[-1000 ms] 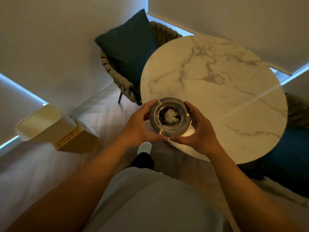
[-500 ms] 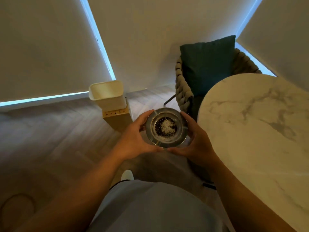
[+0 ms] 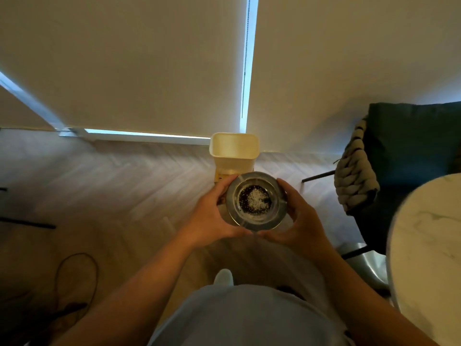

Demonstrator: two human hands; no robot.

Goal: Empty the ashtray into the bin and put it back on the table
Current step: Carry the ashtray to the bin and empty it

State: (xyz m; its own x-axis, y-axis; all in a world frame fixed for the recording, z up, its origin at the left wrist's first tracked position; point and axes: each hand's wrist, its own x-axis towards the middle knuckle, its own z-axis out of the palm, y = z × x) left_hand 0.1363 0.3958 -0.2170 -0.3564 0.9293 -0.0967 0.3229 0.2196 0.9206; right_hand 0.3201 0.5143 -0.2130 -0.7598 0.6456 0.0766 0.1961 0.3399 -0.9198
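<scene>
A round metal ashtray (image 3: 257, 222) with dark ash and white grains in its bowl is held level at chest height. My left hand (image 3: 212, 216) grips its left rim and my right hand (image 3: 300, 221) grips its right rim. Straight ahead on the floor, just beyond the ashtray, stands the cream open-topped bin (image 3: 234, 151) with a wooden base, against the wall. The ashtray hides part of the bin's lower front. The round marble table (image 3: 429, 245) shows at the right edge.
A woven chair (image 3: 356, 176) with a dark teal cushion (image 3: 414, 146) stands right of the bin, beside the table. A black cable (image 3: 74, 278) loops on the wood floor at lower left. Roller blinds cover the windows ahead. My foot (image 3: 223, 277) is below the ashtray.
I have turned left, away from the table. The ashtray has left the tabletop, carried in both hands, and the bin has come from the left of the view to straight ahead of it.
</scene>
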